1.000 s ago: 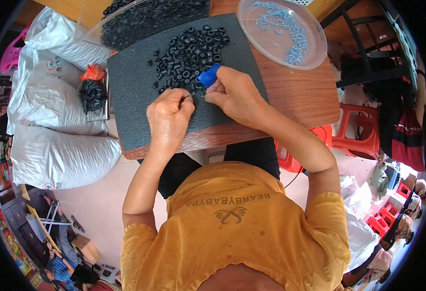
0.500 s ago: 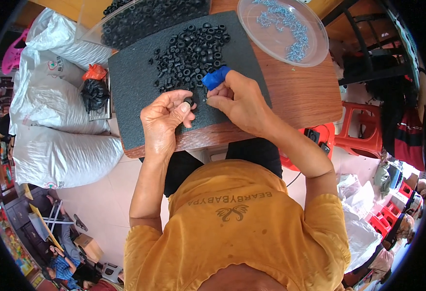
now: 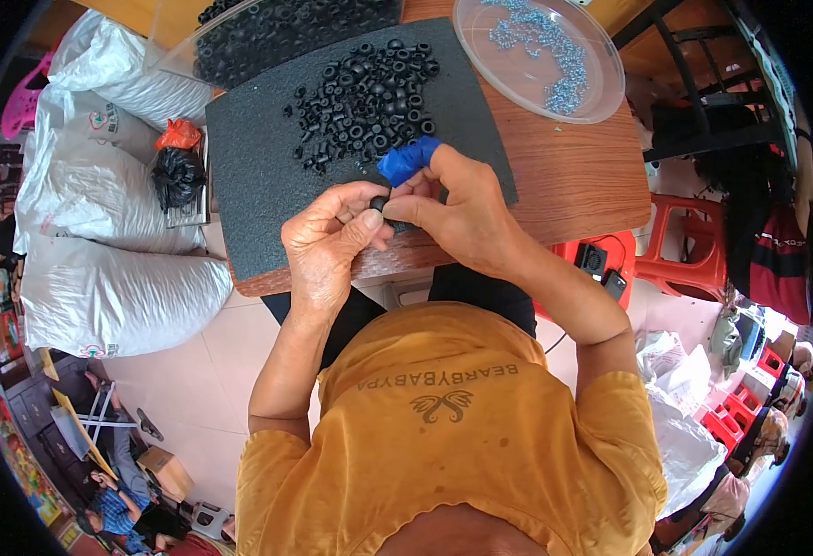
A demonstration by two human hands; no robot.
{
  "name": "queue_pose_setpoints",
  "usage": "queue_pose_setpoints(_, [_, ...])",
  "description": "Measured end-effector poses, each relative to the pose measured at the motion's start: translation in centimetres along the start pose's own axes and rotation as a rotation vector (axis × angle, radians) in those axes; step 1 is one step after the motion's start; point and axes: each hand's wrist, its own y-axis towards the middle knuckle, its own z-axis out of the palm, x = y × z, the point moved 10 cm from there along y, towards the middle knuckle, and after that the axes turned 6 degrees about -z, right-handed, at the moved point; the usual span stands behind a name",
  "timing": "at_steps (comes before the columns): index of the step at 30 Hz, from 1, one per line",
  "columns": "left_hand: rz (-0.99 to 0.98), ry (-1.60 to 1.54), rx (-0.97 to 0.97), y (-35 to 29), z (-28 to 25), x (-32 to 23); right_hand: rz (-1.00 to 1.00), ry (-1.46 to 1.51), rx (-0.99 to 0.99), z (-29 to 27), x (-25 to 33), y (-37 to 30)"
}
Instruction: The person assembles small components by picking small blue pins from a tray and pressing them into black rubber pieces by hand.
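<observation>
A small round black rubber-looking part (image 3: 378, 202) is pinched between the thumb and fingers of my left hand (image 3: 325, 239), above the near edge of the dark mat (image 3: 244, 157). My right hand (image 3: 466, 204) meets it there, thumb and fingers closed together right beside the part. Whatever those right fingertips hold is too small or hidden to name. A blue wrap (image 3: 408, 161) covers my right index finger. Just beyond both hands lies a loose pile of small black parts (image 3: 365, 102), ring-like and dome-like, on the mat.
A clear bin (image 3: 295, 42) full of black parts stands at the back. To the right, a round clear tray (image 3: 605, 97) holds small bluish pieces (image 3: 568, 88). White sacks (image 3: 119, 296) line the left side; a red stool (image 3: 684, 250) stands right of the wooden table (image 3: 573, 185).
My left hand has moved right with the black part, and my right hand has come slightly nearer. Their fingertips, apart before, now meet at the part.
</observation>
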Motion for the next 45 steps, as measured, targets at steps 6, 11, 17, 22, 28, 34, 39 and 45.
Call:
queue_pose_setpoints(6, [-0.113, -0.27, 0.101, -1.0, 1.1, 2.4, 0.173, 0.231, 0.014, 0.5, -1.8, -1.4])
queue_pose_setpoints(11, [-0.164, -0.288, 0.123, -1.6, 1.7, 3.5, 0.378, 0.528, -0.039, 1.0, -4.4, -3.5])
queue_pose_setpoints(17, [-0.15, -0.262, 0.086, -1.5, 0.3, 3.3, -0.36, -0.352, -0.261, -2.0, 1.3, -1.1])
queue_pose_setpoints(22, [-0.132, -0.278, 0.021, -1.6, -0.7, 3.1, -0.598, -0.751, -0.238, 1.4, 2.4, 0.1])
queue_pose_setpoints(28, [-0.115, -0.257, -0.018, -1.5, -1.3, 2.8, -0.585, -0.9, -0.146, 3.2, 1.9, 0.7])
queue_pose_setpoints(34, [-0.139, -0.28, -0.055, -0.8, -1.0, 2.6, -0.299, -0.437, -0.071, -0.1, 1.9, -0.4])
queue_pose_setpoints(39, [-0.137, -0.291, -0.02, -0.7, 0.2, 2.4, -0.195, -0.178, -0.015, -0.2, 3.2, -1.7])
queue_pose_setpoints(45, [-0.116, -0.23, 0.042, -0.7, 1.1, 1.9, -0.202, -0.01, -0.01, -0.8, 2.5, -1.6])
